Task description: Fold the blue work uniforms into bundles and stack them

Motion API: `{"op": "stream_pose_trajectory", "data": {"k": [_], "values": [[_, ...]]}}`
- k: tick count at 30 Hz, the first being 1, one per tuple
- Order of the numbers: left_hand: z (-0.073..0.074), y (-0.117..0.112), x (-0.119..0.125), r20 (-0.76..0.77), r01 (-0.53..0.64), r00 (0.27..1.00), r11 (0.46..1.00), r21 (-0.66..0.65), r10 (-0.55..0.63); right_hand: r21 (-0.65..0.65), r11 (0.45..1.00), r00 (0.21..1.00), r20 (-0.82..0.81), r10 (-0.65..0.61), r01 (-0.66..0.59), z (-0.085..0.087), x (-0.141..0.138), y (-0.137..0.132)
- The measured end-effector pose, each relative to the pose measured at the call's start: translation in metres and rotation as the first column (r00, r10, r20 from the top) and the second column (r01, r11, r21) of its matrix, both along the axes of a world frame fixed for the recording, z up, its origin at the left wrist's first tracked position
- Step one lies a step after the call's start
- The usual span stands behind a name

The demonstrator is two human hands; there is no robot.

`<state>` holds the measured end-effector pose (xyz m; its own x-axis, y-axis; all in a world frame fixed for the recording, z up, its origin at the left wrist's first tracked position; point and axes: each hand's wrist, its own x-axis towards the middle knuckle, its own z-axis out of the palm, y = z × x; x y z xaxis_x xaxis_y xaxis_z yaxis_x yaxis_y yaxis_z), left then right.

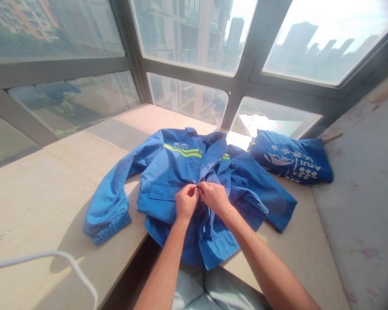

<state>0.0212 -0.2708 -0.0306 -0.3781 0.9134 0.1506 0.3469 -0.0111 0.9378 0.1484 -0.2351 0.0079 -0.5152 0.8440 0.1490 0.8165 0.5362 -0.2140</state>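
A blue work jacket [168, 172] with yellow-green reflective stripes lies spread on a beige window ledge [51, 189], collar toward the glass, sleeves flung out to both sides. My left hand [186, 201] and my right hand [214, 196] meet at the jacket's front opening, about mid-chest. Both are closed in a pinch on the two front edges of the jacket. What lies between the fingertips is too small to see.
A second blue garment [291, 161], folded, with white print, rests at the back right of the ledge. A white cable [67, 262] curves across the front left. Large windows [187, 30] rise behind. A pale cushion [365, 198] fills the right side.
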Motion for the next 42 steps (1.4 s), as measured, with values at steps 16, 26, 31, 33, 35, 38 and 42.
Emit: {"op": "stream_pose_trajectory", "data": {"k": [16,26,31,33,35,38,42], "values": [[-0.013,0.005,0.003,0.418,-0.09,0.906,0.996,0.026,0.071,-0.192,0.976,0.815,-0.546,-0.193,0.102,-0.024,-0.005,-0.007],[0.005,-0.007,-0.004,-0.198,0.09,0.972,0.981,-0.172,-0.124,-0.648,0.757,0.726,-0.561,-0.397,-0.087,-0.026,0.005,0.011],[0.024,-0.007,-0.006,-0.552,0.104,0.749,0.888,-0.449,-0.366,-0.181,0.971,0.846,-0.483,-0.228,0.158,-0.017,0.001,0.014],[0.034,-0.004,-0.008,-0.595,0.107,0.705,0.886,-0.45,-0.387,-0.073,0.98,0.808,-0.555,-0.196,0.187,-0.012,-0.003,0.021],[0.044,0.004,-0.013,-0.614,0.108,0.71,0.915,-0.389,-0.345,-0.071,0.975,0.768,-0.605,-0.21,0.211,-0.009,-0.006,0.031],[0.05,0.026,-0.023,-0.607,0.153,0.746,0.958,-0.242,-0.272,-0.188,0.935,0.701,-0.62,-0.351,0.302,-0.015,-0.005,0.04],[0.038,0.068,-0.024,-0.615,0.197,0.716,0.941,-0.274,-0.329,-0.285,0.881,0.659,-0.585,-0.473,0.379,-0.033,0.001,0.039]]}}
